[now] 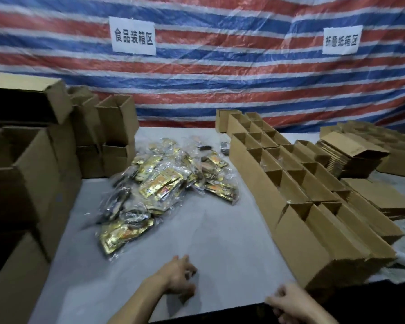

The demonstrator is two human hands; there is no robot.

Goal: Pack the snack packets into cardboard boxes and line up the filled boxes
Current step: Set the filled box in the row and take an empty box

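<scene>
A heap of gold and dark snack packets (164,183) in clear wrap lies in the middle of the white table (220,242). To its right stand rows of open, small cardboard boxes (297,190), their tops facing up. My left hand (180,274) hovers low over the table's near part, fingers loosely curled, nothing in it. My right hand (290,302) is at the table's front edge, close to the nearest box of the row, fingers curled and holding nothing.
Stacked cardboard boxes (28,164) crowd the left side, some open toward me. Flattened box blanks (360,150) are piled at the far right. A striped red, white and blue tarp (220,78) with two paper signs hangs behind.
</scene>
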